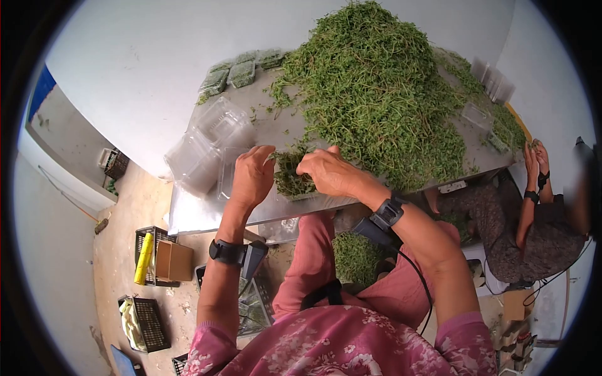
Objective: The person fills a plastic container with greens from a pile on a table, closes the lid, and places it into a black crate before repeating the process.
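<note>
Your left hand (254,175) and right hand (329,172) flank the clear container (302,197) of greens (290,174) at the bench's (188,210) near edge, fingers curled at the greens; you cannot tell how firmly either grip closes.

Both forearms reach away from the body, the hands close together with a small gap between them. The left hand (253,177) is raised at the left, its wrist bent and fingers curled toward the right. The right hand (330,172) comes in from the near right, back of the hand up, fingers bent down and pointing left, its forearm slanting.
</note>
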### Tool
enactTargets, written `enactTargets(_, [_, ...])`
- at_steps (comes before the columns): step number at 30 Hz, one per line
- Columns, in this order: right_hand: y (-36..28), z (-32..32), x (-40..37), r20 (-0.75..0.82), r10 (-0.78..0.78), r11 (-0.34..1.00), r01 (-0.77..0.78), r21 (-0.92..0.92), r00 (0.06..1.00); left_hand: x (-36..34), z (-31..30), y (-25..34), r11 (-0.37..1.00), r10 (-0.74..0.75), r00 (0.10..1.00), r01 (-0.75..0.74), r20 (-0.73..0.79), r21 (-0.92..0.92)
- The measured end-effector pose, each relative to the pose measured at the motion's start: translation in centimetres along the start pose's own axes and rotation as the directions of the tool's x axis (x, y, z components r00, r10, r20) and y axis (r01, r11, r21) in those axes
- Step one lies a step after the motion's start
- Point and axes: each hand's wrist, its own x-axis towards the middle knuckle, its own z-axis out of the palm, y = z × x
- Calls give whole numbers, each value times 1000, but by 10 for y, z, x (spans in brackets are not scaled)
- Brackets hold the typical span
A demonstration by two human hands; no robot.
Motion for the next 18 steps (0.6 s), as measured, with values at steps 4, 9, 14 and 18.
enactTargets(4, [2, -30, 3, -113, 127, 987, -114, 110, 986, -6, 8, 8, 1000, 8, 1000, -8, -17, 29])
enactTargets(9, [25, -50, 1, -278, 289, 949, -237, 206, 916, -10, 26, 27, 999, -13, 995, 10, 96, 37])
enactTargets(14, [38, -55, -5, -300, 305, 949, -261, 179, 904, -10, 33, 25, 1000, 4, 990, 0, 142, -29])
enactTargets(18, [37, -55, -4, -267, 332, 940, -294, 171, 905, -4, 37, 18, 1000, 1, 975, -1, 220, 0])
